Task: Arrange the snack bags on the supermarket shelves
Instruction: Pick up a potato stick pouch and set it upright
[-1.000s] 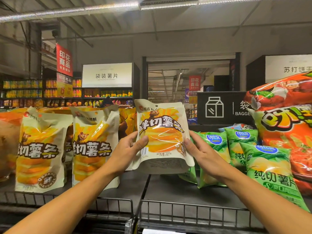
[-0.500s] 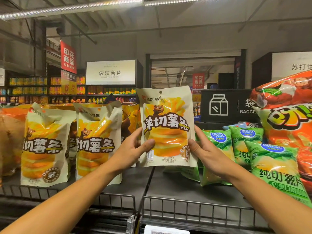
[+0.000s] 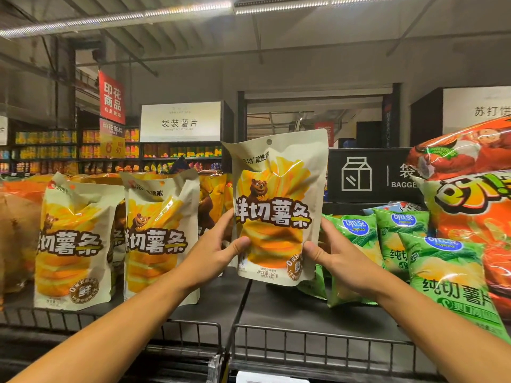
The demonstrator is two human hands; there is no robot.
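A cream and yellow fries bag [image 3: 276, 205] with a bear picture hangs upright above the dark shelf [image 3: 290, 308], its bottom off the surface. My left hand [image 3: 215, 250] grips its lower left edge, thumb on the front. My right hand [image 3: 334, 255] grips its lower right edge the same way. Two matching bags stand on the shelf to the left, one at the far left [image 3: 72, 244] and one beside my left hand [image 3: 160, 239], both leaning and crumpled at the top.
Several green chip bags [image 3: 450, 275] lean on the shelf to the right, with large orange bags [image 3: 470, 194] behind them. A low wire rail [image 3: 304, 344] runs along the shelf's front edge. Other stocked aisles and signs fill the background.
Both hands have raised the fries bag off the shelf and straightened it upright. The bags on the shelf have not moved.
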